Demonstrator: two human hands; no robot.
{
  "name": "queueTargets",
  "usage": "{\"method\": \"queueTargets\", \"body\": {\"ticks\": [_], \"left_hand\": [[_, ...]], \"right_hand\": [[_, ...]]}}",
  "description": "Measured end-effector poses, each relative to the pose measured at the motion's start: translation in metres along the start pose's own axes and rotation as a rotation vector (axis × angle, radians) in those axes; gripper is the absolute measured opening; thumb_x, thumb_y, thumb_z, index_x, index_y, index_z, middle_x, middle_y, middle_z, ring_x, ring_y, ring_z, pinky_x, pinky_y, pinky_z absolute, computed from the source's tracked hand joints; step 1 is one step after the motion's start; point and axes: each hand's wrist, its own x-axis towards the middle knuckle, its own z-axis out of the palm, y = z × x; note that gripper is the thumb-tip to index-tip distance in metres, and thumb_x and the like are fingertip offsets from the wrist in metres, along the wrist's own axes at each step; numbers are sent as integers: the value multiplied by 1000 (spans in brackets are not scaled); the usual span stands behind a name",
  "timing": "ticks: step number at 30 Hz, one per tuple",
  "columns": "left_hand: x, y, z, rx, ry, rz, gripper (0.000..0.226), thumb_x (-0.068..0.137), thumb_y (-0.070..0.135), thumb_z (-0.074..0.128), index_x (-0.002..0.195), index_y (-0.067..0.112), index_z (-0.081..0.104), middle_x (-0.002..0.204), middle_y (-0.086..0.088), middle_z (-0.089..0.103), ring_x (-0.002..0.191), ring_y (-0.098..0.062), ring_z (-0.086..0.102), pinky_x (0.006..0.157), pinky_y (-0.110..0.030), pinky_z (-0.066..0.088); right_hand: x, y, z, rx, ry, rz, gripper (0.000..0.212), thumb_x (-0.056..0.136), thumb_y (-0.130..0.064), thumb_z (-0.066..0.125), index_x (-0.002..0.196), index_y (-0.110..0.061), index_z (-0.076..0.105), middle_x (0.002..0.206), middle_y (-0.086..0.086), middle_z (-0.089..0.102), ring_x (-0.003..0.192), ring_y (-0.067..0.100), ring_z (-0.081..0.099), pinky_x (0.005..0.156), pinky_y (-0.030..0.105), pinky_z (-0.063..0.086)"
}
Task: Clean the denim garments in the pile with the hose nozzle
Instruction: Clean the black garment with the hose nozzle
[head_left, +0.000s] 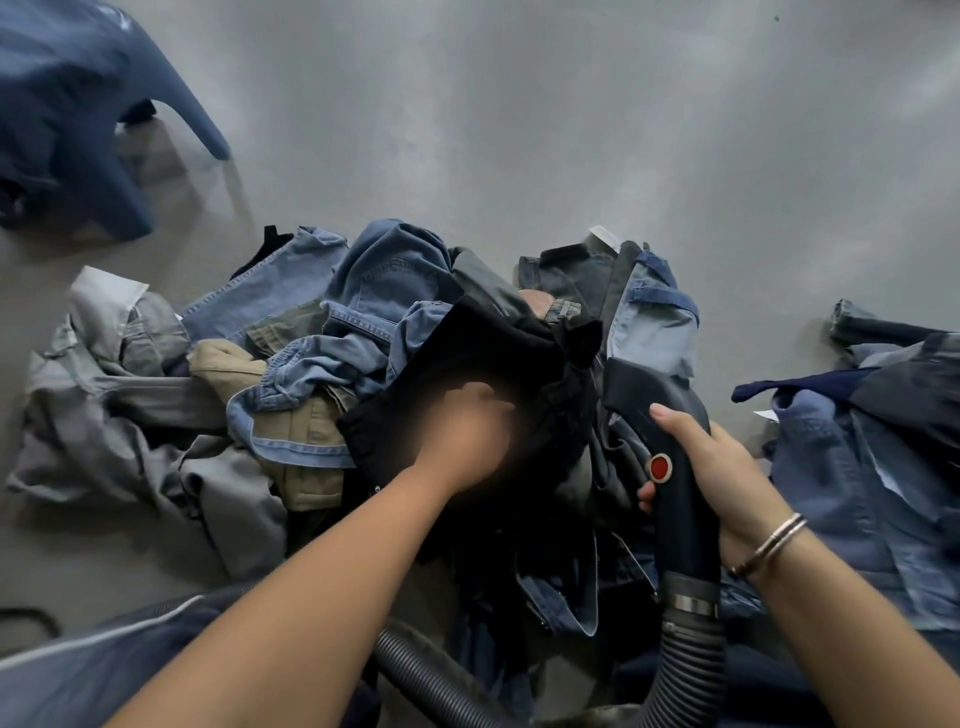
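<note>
A pile of denim garments (363, 312) in blue, grey and tan lies on the floor in front of me. On top of it lies a black garment (467, 348). My left hand (467, 431) is on that black garment; the hand is blurred, so its fingers are unclear. My right hand (711, 467) grips the dark hose nozzle (670, 447), which has a red button and points up-left at the pile's middle. The ribbed grey hose (685, 660) runs down from the nozzle toward me.
A blue plastic stool (78, 119) stands at the upper left. More blue denim (872, 467) lies at the right. Grey garments (130, 405) spread at the left. Bare grey floor (519, 130) stretches beyond the pile. A second hose section (415, 675) curves near my lap.
</note>
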Motion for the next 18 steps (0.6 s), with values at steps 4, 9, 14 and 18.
{"method": "queueTargets", "body": {"ticks": [4,9,14,18], "left_hand": [[-17,-55,-4,-390,324,-940,54,83,27,64,134,18,47,142,-11,36,130,-35,35,106,-47,29],[-40,-72,-3,-1144,-89,-1182,48,89,45,61,113,4,56,123,-5,56,117,-30,52,102,-41,37],[5,-49,-61,-476,324,-610,28,93,26,56,103,1,63,109,-23,65,106,-39,57,86,-40,44],[23,-1,-151,-1026,391,-308,13,92,19,61,84,12,68,85,-9,69,87,-28,66,78,-36,53]], "right_hand": [[-1,0,1,-9,-2,-1,33,86,-38,66,105,-13,54,50,8,57,42,24,59,43,31,51],[-1,-5,1,20,15,-1,28,86,-36,66,98,-14,53,49,7,54,39,23,57,40,31,50],[-3,-14,-5,83,18,-34,27,85,-35,67,95,-15,54,49,8,53,39,23,55,42,32,50],[-12,-29,-11,151,7,-76,26,86,-36,67,95,-16,53,49,7,51,40,24,53,44,32,50]]}}
